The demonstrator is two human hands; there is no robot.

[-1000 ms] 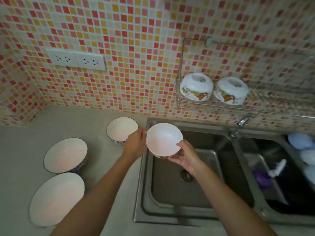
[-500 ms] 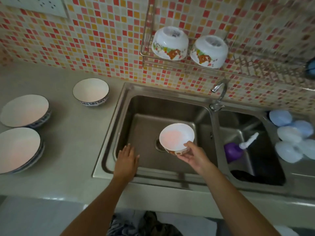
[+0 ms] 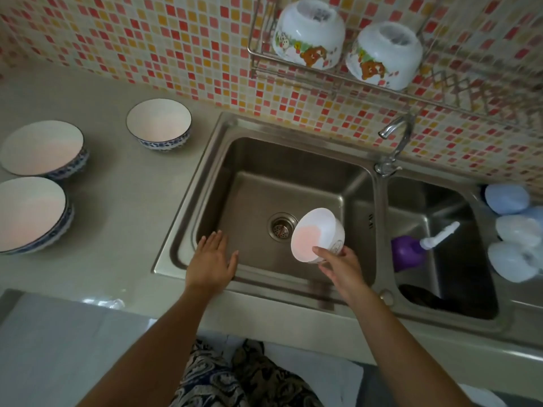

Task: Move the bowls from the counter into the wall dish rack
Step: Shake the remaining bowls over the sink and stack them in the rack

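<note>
Taking the sink [image 3: 205, 183] as the landmark and reading from its far left: three blue-patterned bowls stand upright on the tabletop [image 3: 123, 218], none yet moved. Two large ones sit well left of the sink, the nearer bowl [image 3: 30, 214] just in front of the farther bowl [image 3: 42, 149]; a smaller bowl [image 3: 158, 124] stands closer to the sink's left rim, toward the tiled wall.

Over the sink's near-left corner the left hand [image 3: 211, 261] lies flat, its fingers [image 3: 216, 240] spread apart and holding nothing. Over the middle of the basin, just right of the drain [image 3: 280, 226], the right hand [image 3: 342, 267] holds a small white bowl [image 3: 316, 235] tipped on its side, mouth facing left; its fingers [image 3: 321, 251] are clamped on the bowl's lower rim and wall.

Above the sink's back edge hangs the wall dish rack [image 3: 296, 64], already carrying two white bear-printed bowls upside down, the left one [image 3: 308, 33] touching or nearly touching the right one [image 3: 383, 55]. To their right the rack looks free.

By my reckoning the task is under halfway: two bowls racked, one in hand and probably being drained over the sink, three left on the tabletop.
</note>
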